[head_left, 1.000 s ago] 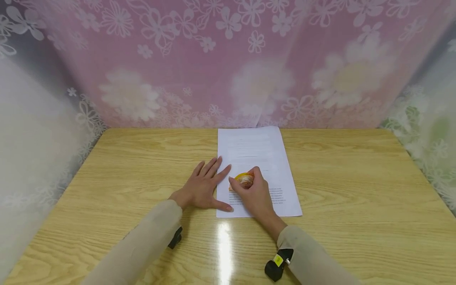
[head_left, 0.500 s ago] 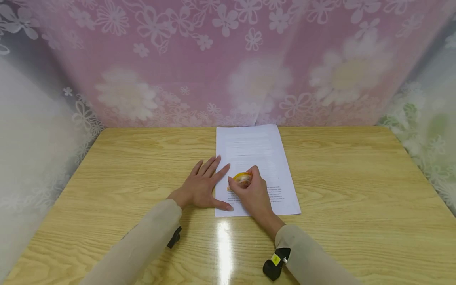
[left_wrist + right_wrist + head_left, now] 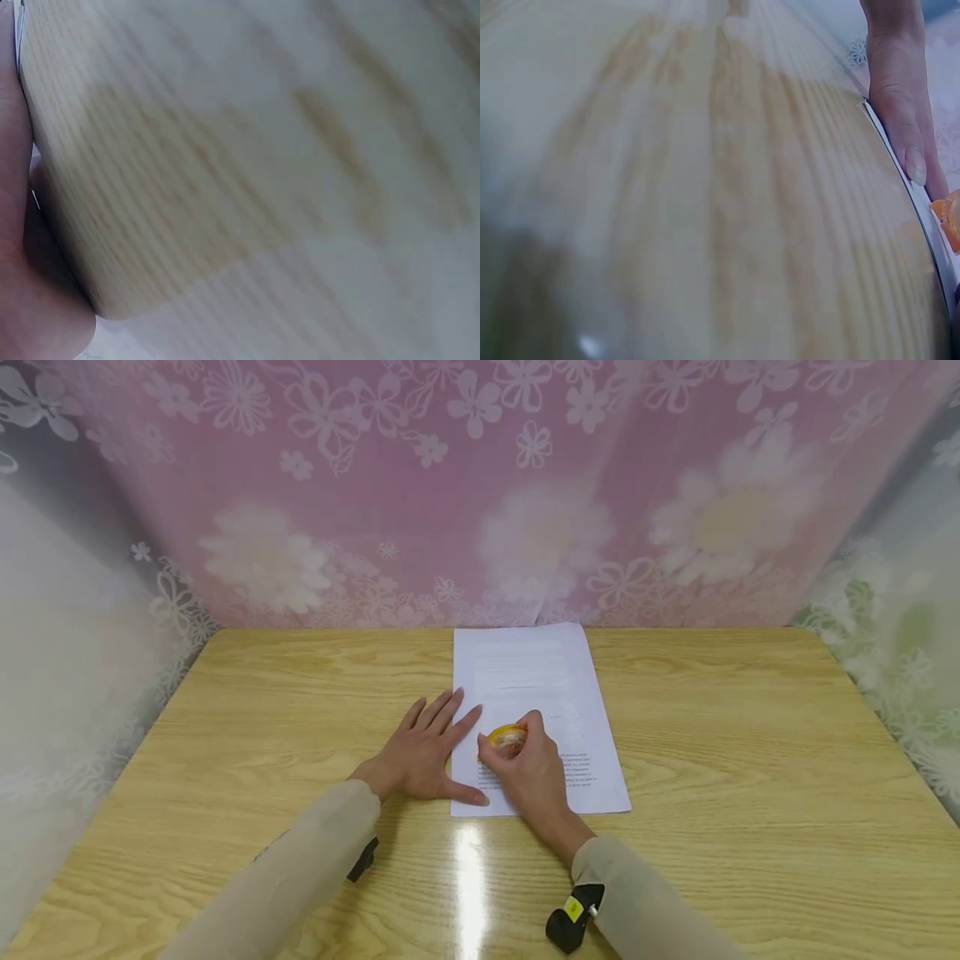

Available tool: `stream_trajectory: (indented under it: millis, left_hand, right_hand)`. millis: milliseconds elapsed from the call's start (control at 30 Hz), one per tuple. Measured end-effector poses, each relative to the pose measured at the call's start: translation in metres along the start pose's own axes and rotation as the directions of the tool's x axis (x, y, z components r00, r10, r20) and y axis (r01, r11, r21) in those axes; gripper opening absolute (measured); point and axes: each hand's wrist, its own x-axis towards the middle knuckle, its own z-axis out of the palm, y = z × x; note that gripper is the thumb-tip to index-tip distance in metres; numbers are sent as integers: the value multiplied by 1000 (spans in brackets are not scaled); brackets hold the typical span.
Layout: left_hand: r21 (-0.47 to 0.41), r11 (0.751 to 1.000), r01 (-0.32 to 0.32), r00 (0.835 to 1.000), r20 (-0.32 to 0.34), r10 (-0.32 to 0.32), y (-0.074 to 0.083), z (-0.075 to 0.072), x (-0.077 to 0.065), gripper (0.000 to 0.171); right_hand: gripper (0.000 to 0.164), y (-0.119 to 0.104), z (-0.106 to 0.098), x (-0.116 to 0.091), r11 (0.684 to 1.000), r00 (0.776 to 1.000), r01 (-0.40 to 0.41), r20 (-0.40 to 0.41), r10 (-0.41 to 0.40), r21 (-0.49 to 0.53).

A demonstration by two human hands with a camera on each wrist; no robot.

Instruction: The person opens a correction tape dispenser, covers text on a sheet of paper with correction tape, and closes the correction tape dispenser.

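Note:
My right hand (image 3: 534, 772) pinches a small orange-yellow correction tape (image 3: 507, 741) between thumb and fingers, low over the printed sheet. In the right wrist view only an orange edge of the correction tape (image 3: 948, 217) shows at the right border. The white paper (image 3: 525, 672) bears dark printed lines near its close end, while paler whitened bands cover the rows farther up. My left hand (image 3: 429, 758) lies with fingers spread, thumb and fingertips resting on the paper's left margin. Part of the left hand (image 3: 37, 300) fills the left edge of the left wrist view.
The wood-grain table (image 3: 300, 693) extends on both sides of the sheet. Behind it hangs a pink flowered curtain (image 3: 420, 510), with pale patterned curtains at either side. A black wrist camera (image 3: 573, 918) hangs under the right sleeve.
The correction tape and right hand have slid very slightly left over the paper. My left hand stays in place on the margin. The whole head view has shifted a little.

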Motion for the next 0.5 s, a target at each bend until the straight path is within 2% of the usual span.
stream_trajectory:
  millis: [167,500]
  left_hand:
    - [11,1000,1,1000,2,-2,0,-2,0,120]
    - [3,1000,6,1000,8,-6,0,-1,0,120]
  right_hand:
    - [42,-2,-2,0,999,1000,-24,-17,24,-46]
    - [42,-1,-3,-1,998,999,-30,-32,28,-51]
